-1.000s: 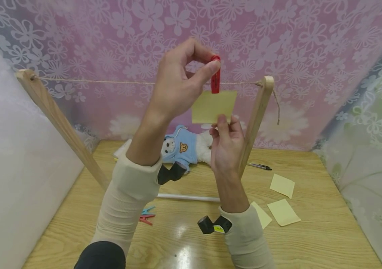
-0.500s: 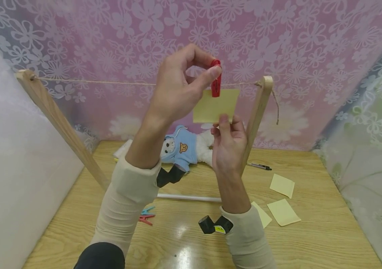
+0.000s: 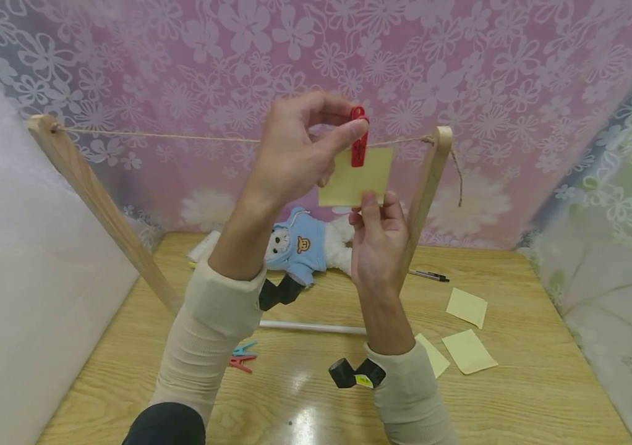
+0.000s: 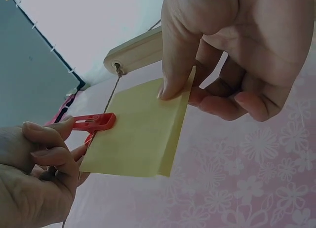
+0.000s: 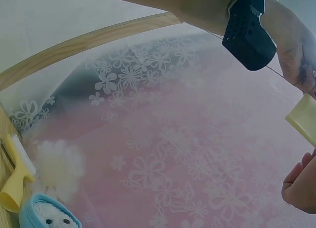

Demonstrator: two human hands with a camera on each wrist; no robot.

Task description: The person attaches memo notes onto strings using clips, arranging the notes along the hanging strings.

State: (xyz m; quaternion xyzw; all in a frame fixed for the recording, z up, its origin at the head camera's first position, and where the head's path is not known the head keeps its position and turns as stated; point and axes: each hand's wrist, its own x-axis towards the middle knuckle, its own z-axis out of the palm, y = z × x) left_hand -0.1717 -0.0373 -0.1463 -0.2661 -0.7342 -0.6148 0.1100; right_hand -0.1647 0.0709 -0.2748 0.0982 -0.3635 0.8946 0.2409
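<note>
My left hand (image 3: 294, 148) pinches a red clothespin (image 3: 358, 151) between thumb and finger at the twine (image 3: 154, 135). Below the twine, a yellow sticky note (image 3: 368, 179) stands upright, its lower edge pinched by my right hand (image 3: 380, 250) between thumb and fingers. In the left wrist view the clothespin (image 4: 96, 122) reaches over the twine and overlaps the top edge of the note (image 4: 138, 134). The left fingers are still on its handle end there. Only the note's edge (image 4: 177, 129) and part of each hand show in the right wrist view, at its right side.
Wooden posts (image 3: 99, 204) (image 3: 427, 191) carry the twine, with a white rod (image 3: 310, 326) low between them. A plush bear (image 3: 305, 244) in a blue hoodie lies behind. Loose notes (image 3: 469, 351), a pen (image 3: 430, 275), and blue and red clothespins (image 3: 242, 361) lie on the table.
My left hand and the red clothespin have come down, so the clothespin overlaps more of the note's top. The right hand and note have shifted only slightly.
</note>
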